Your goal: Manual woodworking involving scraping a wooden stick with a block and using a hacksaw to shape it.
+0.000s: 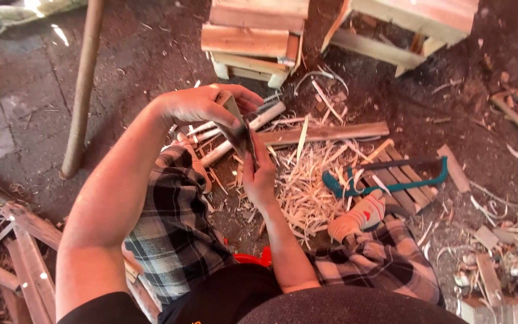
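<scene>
Between both hands' fingers (253, 157), dark blade (239, 135).

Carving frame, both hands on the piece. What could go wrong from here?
1. Both bare hands, left hand and right hand, grip the small dark piece close together; any edged part there might nick a finger, though the tool itself is too unclear to identify.
2. The teal-framed saw lies beside the socked foot; shifting the leg could catch its blade.
3. Wood shavings underfoot could hide sharp offcuts or slip.
</scene>
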